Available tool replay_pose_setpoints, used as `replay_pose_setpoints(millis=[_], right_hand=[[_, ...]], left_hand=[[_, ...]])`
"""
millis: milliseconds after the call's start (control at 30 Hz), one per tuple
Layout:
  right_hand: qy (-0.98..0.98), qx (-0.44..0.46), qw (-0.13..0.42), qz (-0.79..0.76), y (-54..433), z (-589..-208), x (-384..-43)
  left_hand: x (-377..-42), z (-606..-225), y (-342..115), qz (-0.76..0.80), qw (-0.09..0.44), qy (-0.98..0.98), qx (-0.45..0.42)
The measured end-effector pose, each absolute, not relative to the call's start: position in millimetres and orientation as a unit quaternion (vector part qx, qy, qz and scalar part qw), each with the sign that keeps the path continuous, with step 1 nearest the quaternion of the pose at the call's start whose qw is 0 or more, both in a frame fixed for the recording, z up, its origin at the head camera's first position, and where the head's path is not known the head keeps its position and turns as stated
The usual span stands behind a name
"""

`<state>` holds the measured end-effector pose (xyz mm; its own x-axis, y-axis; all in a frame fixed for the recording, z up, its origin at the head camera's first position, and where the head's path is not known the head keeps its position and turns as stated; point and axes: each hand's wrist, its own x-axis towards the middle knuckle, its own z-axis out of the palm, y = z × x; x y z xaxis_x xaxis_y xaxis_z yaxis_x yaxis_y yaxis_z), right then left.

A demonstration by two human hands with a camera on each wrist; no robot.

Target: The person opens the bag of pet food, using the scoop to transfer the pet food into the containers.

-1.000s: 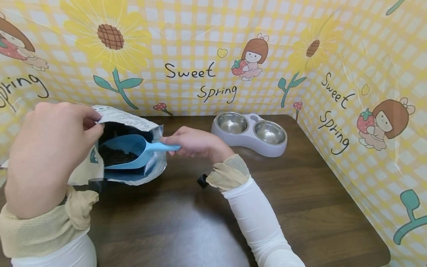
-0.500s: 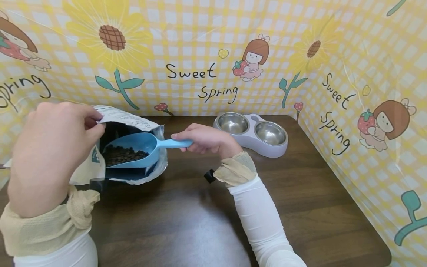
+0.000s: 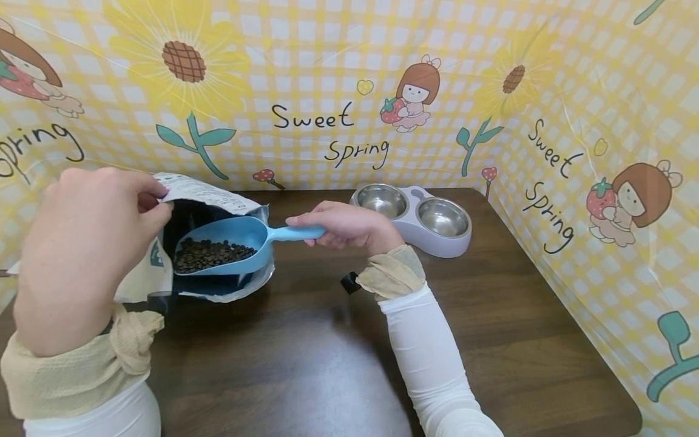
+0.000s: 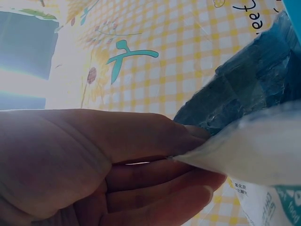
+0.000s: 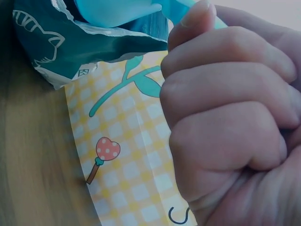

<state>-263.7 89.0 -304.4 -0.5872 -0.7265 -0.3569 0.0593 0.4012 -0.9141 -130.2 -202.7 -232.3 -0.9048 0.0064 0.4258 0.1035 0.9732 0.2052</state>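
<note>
My left hand [image 3: 90, 243] pinches the upper edge of a pet food bag [image 3: 218, 197] between thumb and fingers, and the bag's mouth gapes toward the right. In the left wrist view the bag's pale edge [image 4: 244, 141] sits between thumb and fingers. My right hand [image 3: 346, 224] grips the handle of a light blue scoop [image 3: 256, 261], its fingers curled round it in the right wrist view. Small brown kibble [image 3: 213, 256] lies in the scoop. The scoop's bowl is level in the bag's mouth, and its front end is inside the bag.
A pale lilac double feeder [image 3: 437, 241] with two metal bowls stands at the back of the brown wooden table [image 3: 306, 364], just beyond my right hand. A yellow checked cloth [image 3: 306, 60] hangs behind and to the right.
My right hand has moved to the right, drawing the scoop partway out of the bag; the kibble in it shows more plainly. My left hand keeps its pinch on the bag.
</note>
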Motion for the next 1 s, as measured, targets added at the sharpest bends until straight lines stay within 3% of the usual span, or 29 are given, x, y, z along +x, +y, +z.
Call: replay_pose_setpoints(millis=[400,1000], right_hand=[[0.741,-0.259,0.395,-0.478,109,-299,-268],[0.709,-0.231,0.377,-0.55,187,-300,-285]], left_hand=[[-130,-231,-203,-0.116,0.218,-0.969,-0.029],[-132,-232,-205,-0.127,0.226,-0.965,-0.037]])
